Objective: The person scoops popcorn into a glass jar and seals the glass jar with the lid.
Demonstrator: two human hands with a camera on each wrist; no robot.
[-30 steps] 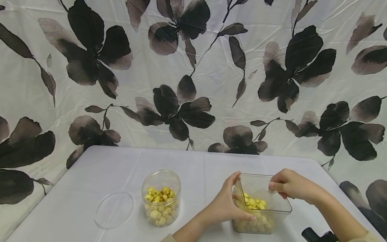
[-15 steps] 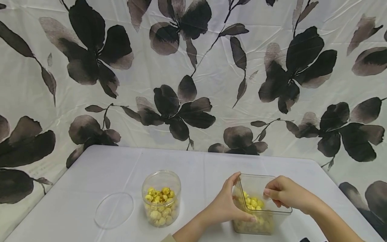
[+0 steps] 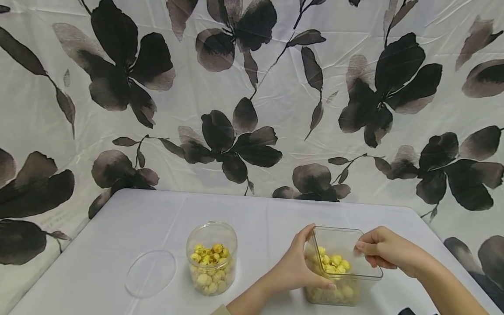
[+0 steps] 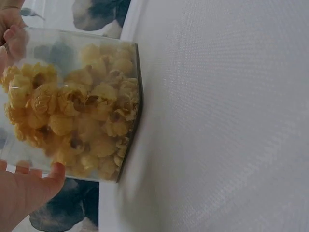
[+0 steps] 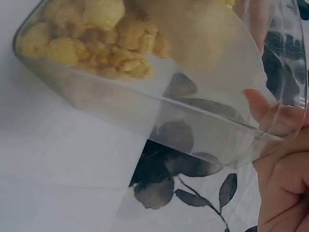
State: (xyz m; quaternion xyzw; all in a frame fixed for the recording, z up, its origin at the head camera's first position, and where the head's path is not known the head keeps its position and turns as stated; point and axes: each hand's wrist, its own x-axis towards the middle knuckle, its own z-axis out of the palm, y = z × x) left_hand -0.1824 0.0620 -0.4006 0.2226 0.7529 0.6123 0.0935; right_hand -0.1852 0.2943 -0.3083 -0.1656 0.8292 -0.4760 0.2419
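A clear square-rimmed plastic box (image 3: 366, 288) stands on the white table with yellow popcorn (image 3: 334, 262) inside. My left hand (image 3: 297, 269) grips its left side, thumb on the near wall and fingers up at the far corner. In the left wrist view popcorn (image 4: 72, 104) shows through the box wall. My right hand (image 3: 390, 251) is at the box's right rim, thumb pinched against curled fingers. It pinches a see-through piece with a rounded edge (image 5: 227, 63), reaching into the box; I cannot tell its exact kind.
Left of the box stands a clear round jar (image 3: 212, 286), open at the top, part full of popcorn. A clear round lid (image 3: 135, 292) lies flat further left. A dark object (image 3: 406, 311) shows at the bottom edge. Floral cloth (image 3: 252, 87) hangs behind the table.
My right hand has dipped left over the box and moved back right to its rim. Popcorn inside has shifted about. My left hand keeps its grip; the jar and lid stay put.
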